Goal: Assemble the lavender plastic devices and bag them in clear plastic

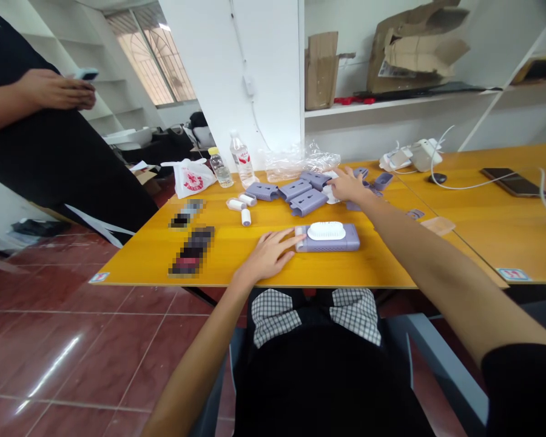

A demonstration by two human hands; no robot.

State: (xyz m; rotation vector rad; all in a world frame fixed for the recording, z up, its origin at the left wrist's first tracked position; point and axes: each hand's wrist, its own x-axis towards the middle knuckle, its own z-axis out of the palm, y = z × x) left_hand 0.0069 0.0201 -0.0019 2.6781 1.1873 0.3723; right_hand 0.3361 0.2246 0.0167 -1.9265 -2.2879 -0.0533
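While the person sits at a yellow counter [136, 258], their left hand [268, 257] lies open and flat, its grip released, with the fingers [287, 244] resting on the end of a lavender plastic device [341, 244] topped by a white oval panel [326, 230]. The device sits near the counter's front edge, and glossy red floor tiles [73, 340] spread below and to the left. Farther left on the counter lie two pixelated objects [193, 250], too blurred to identify.

The right arm stretches across the counter. The right hand [349, 186] rests with curved fingers on a cluster of lavender casing pieces [295, 189] and a white piece [331, 193]; whether its grip is closing on anything cannot be told. Just left of this cluster lie three small white cylinders [237, 204].

Past them stand a clear plastic bag [300, 162], a tall water bottle [240, 159], a smaller bottle [220, 167] and a white carrier bag with red print [188, 178]. To the right, a second counter [482, 243] holds a smartphone [514, 182] and a white charger [412, 158] with cable. At far left stands a person in black, one hand [50, 90] holding a small pale blue object [87, 74]. Along the back wall, a white shelf [391, 103] carries torn cardboard [414, 48], and a barred window [150, 57] glows beyond.
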